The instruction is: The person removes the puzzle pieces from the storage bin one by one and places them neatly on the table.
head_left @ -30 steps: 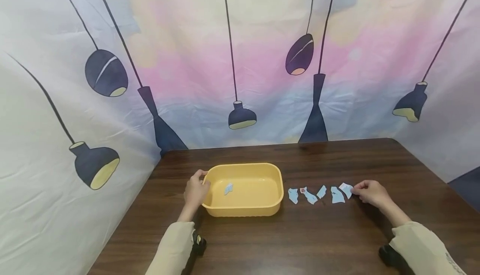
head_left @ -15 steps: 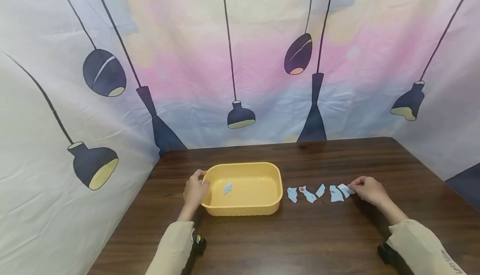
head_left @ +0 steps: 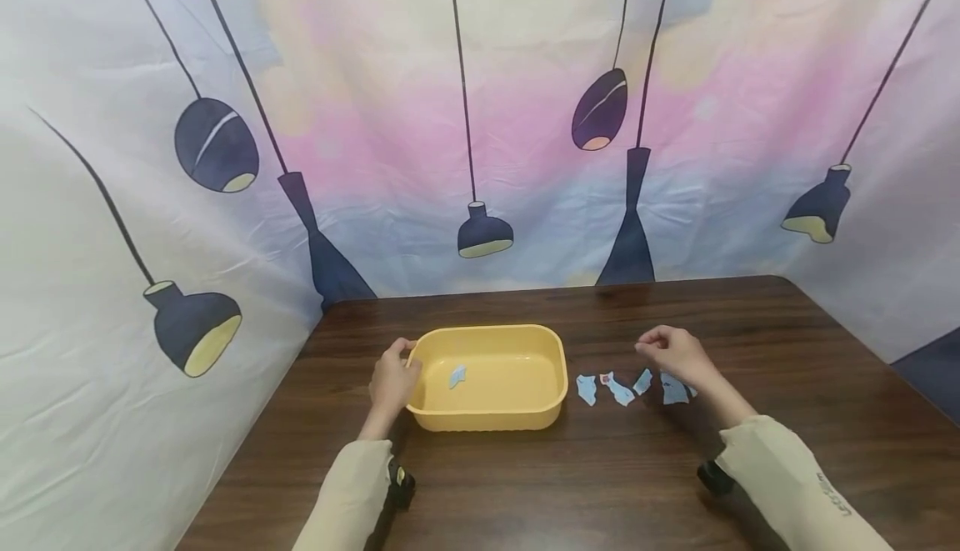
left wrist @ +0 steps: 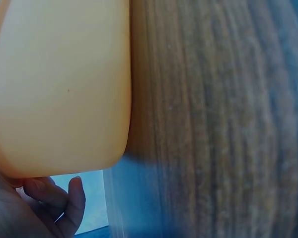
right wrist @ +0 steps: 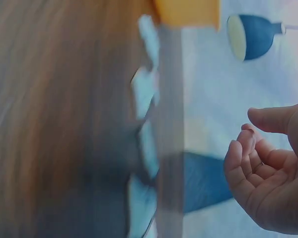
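Note:
My left hand (head_left: 393,380) grips the left rim of a yellow plastic basin (head_left: 487,422), fingers outside and thumb over the edge. In the left wrist view, curled fingers (left wrist: 75,203) show beside the basin's wall (left wrist: 64,89). One pale blue torn scrap of paper (head_left: 457,377) lies inside the basin. Over the row of scraps to the right hovers my right hand (head_left: 678,357). In the right wrist view its fingers are loosely curled, thumb apart, holding nothing. Below it lies a larger scrap (head_left: 674,391); another scrap at the row's right end is partly hidden by the wrist.
More pale blue scraps lie between basin and right hand: one nearest the basin (head_left: 587,390), one with a red mark (head_left: 619,391), and a small one (head_left: 642,382). The brown wooden table (head_left: 525,484) ends at a patterned cloth backdrop (head_left: 540,159).
The right hand has left the rightmost scrap, which it was touching, and moved up and left over the row. That scrap shifted slightly left earlier. The left hand has stayed on the basin.

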Demonstrator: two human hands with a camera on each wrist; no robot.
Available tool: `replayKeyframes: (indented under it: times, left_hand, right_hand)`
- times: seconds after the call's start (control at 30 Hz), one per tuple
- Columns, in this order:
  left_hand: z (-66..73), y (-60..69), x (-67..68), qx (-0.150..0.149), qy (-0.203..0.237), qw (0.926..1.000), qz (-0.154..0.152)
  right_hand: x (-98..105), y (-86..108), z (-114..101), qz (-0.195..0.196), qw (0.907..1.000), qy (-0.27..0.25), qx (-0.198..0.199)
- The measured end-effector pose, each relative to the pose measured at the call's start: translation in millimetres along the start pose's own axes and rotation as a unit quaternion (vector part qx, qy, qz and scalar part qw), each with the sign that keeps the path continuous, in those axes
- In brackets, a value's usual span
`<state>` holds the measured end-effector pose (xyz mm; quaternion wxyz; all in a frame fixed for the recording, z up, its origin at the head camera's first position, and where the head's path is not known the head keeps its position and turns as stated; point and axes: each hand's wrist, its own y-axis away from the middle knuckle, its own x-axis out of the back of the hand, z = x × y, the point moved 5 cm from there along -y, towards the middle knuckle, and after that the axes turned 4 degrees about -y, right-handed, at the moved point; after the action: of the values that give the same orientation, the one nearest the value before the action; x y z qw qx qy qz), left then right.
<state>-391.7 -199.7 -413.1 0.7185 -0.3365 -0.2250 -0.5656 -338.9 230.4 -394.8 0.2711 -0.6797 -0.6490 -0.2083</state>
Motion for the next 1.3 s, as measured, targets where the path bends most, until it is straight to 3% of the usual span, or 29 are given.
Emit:
replayKeyframes:
  times: [0.37,0.63,0.87,1.03,1.3]
  left_hand:
    - [1.5,4.1,-6.1,-0.001,-0.007,1.0000,0.003]
    - [0.1,5.1,-8.4,0.001,-0.014,0.9999,0.010]
    - [3.8,2.5,-11.1,0.005,-0.005,0.9999,0.010]
    - [7.5,0.1,-9.3,-0.006,-0.002,0.9999,0.012]
    - [4.1,4.6,0.8,0.002,-0.012,0.9995,0.028]
  right_hand:
    - [-49.9,-23.6,-61.6,-0.038,0.9961,-0.064,0.048]
    - [-102.4,-35.3,-100.6,-0.050,0.9921,-0.067,0.093]
    - [-148.7,-34.3,-118.9,-0.089,0.9875,-0.089,0.096]
    - [-171.8,-37.8,-132.3,-0.093,0.9863,-0.096,0.096]
    - [-205.1,-44.1,-144.7,-0.137,0.9835,-0.078,0.089]
